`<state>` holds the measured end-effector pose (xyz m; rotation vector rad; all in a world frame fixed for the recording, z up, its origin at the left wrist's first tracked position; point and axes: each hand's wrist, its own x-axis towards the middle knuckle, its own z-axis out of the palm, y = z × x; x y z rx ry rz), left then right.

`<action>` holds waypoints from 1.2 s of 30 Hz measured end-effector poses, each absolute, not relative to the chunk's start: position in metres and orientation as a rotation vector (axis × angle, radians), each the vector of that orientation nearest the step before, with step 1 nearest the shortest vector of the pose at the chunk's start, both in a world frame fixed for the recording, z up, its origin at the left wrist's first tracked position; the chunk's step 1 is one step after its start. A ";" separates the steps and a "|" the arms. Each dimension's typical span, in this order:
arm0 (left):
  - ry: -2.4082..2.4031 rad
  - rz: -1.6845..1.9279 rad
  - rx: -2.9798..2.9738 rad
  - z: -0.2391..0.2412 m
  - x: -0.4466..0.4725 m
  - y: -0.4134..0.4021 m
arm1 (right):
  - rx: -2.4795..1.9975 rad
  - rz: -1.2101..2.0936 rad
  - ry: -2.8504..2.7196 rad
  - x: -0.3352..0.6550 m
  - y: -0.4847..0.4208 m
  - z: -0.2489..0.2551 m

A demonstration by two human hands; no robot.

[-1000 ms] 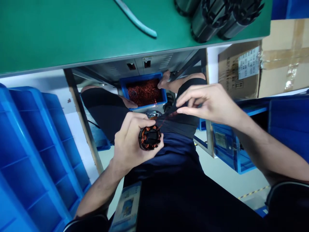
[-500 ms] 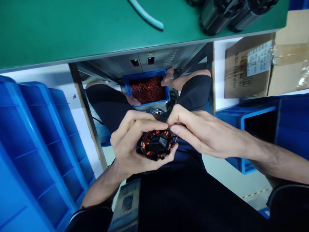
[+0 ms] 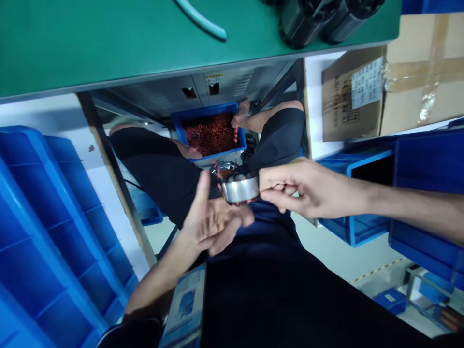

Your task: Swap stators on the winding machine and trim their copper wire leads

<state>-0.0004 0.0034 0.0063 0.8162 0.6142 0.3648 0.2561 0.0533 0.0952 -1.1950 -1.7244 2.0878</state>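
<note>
A motor stator (image 3: 240, 189), a silver metal ring with dark edges and bits of copper-coloured wire, is above my lap, turned so its outer side faces me. My right hand (image 3: 290, 188) is closed at its right edge, fingers curled in; the exact grip is partly hidden. Below and to the left, my left hand (image 3: 217, 220) is open, palm up, its fingers blurred and close under the stator. Loose reddish wire strands hang or fly, smeared by motion, at the stator's left side.
Beneath the green table (image 3: 108, 43), a blue bin (image 3: 177, 130) of copper-coloured scraps stands between my feet. Dark cylindrical motor housings (image 3: 300, 21) and a pale tube (image 3: 203, 21) lie on the table. Blue crates (image 3: 43, 203) are left; a cardboard box (image 3: 409, 77) is right.
The stator has tipped from showing its wound inside to showing its silver side. My left hand has let go and opened beneath it. My right hand has closed at its edge.
</note>
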 end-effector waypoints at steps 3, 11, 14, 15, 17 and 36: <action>0.902 0.911 1.193 0.007 -0.010 -0.004 | -1.370 2.349 -0.806 0.261 0.019 0.075; 0.679 0.623 1.630 0.013 0.019 0.048 | -1.116 1.919 -1.850 0.261 0.042 0.093; 0.437 0.206 1.126 0.021 0.028 0.046 | -1.087 1.600 -2.263 0.277 0.063 0.108; 0.439 0.165 1.102 0.024 0.027 0.044 | -1.082 1.447 -2.402 0.283 0.067 0.114; 0.632 0.303 1.350 0.028 0.021 0.045 | -1.127 1.220 -2.524 0.291 0.072 0.124; 0.360 1.050 2.552 0.034 -0.005 0.065 | -1.199 2.467 -1.352 0.257 0.045 0.095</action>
